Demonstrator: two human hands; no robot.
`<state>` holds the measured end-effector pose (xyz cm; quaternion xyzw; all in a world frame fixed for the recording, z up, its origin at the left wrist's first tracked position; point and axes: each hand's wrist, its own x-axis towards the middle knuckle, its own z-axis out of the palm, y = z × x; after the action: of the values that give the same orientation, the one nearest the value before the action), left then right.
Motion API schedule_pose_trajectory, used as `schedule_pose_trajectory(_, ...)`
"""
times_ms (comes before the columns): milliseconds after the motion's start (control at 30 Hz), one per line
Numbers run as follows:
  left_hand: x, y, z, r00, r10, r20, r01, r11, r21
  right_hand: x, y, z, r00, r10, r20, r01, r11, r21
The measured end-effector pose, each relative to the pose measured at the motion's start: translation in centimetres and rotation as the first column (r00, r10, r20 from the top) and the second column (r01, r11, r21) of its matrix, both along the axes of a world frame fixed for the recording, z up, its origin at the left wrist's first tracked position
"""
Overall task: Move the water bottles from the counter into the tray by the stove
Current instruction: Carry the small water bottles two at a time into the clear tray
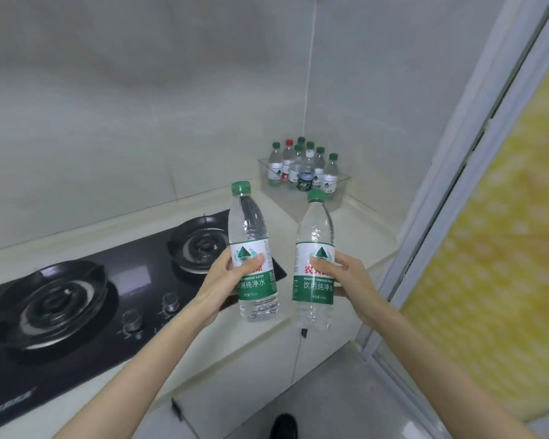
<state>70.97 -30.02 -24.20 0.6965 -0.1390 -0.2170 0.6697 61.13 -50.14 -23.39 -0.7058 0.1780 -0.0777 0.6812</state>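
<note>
Two bare forearms reach in from the near edge, and both hands hold clear, green-capped water bottles upright in the air above the bench. The left hand [232, 277] is curled round the white-and-green label of the left bottle [252, 223], its thumb laid across the front. The right hand [346, 277] wraps the right bottle [316, 229] the same way. The two bottles are side by side and not touching.

Farther off, in the far right corner of the bench, a clear tray [327, 201] holds a cluster of standing bottles [305, 166]. Most have green caps, one has a red cap, and one carries a dark label.

At the left, a black glass stove [133, 280] with two burners and two knobs is set into the pale bench [355, 236]. Grey wall tiles [140, 106] rise behind it. A pale door frame and a yellow patterned panel [504, 248] stand at the right. Below the bench edge are the grey floor [330, 391] and a dark shoe [284, 426].
</note>
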Motion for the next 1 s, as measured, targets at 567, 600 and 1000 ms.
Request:
schedule_pose_trajectory(567,24.6,-22.1,1.7,0.999,-0.026,0.042,0.027,0.999,-0.024,22.1,-21.5,1.1,0.995,-0.098,-0.007,0.098,0.995,0.026)
schedule_pose_trajectory(600,25.4,-22.6,1.8,0.999,-0.018,0.046,0.019,1.0,-0.021,22.8,-22.0,1.2,0.995,-0.098,-0.001,0.098,0.995,0.014)
schedule_pose_trajectory(1000,37.0,-32.6,1.1,0.937,0.319,0.143,-0.318,0.948,-0.031,37.4,-31.5,1.7,0.984,-0.14,0.114,0.155,0.979,-0.131)
